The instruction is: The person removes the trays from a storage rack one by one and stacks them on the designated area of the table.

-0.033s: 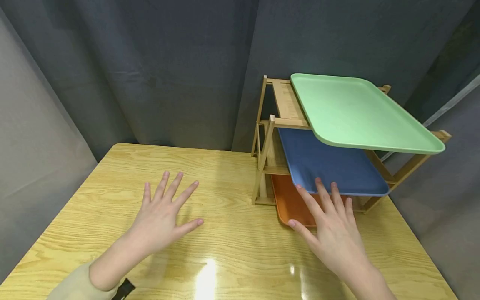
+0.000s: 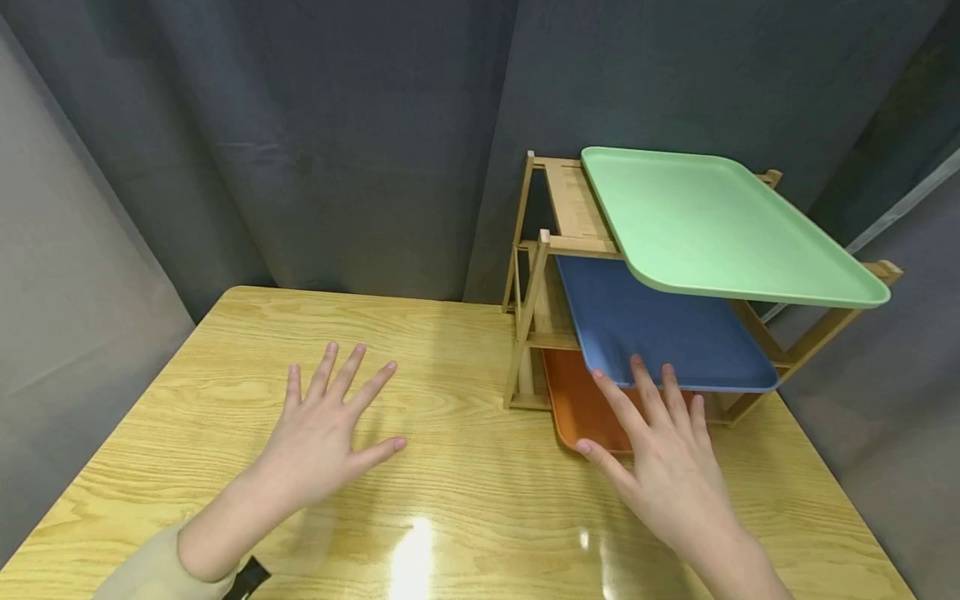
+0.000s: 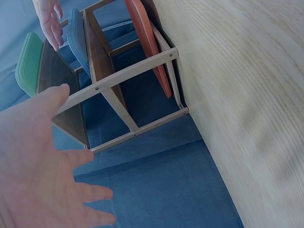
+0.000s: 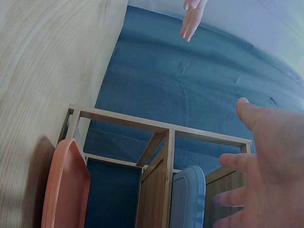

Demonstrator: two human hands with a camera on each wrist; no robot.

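A wooden rack (image 2: 536, 287) stands at the table's back right with three tilted trays: a green tray (image 2: 712, 221) on top, a blue tray (image 2: 660, 329) in the middle and an orange tray (image 2: 581, 408) at the bottom. My right hand (image 2: 656, 425) is flat, with its fingers spread in front of the blue tray's front edge and above the orange tray. Whether it touches either tray I cannot tell. My left hand (image 2: 337, 417) hovers flat over the table's middle and holds nothing. The left wrist view shows the left hand (image 3: 42, 161) spread, the right wrist view the right hand (image 4: 266, 161).
The wooden table (image 2: 465, 492) is glossy, with a light glare near its front edge. Dark curtains (image 2: 337, 142) close in the back and both sides. The rack (image 4: 166, 137) stands near the table's far right edge. A beige sleeve (image 2: 150, 575) covers my left forearm.
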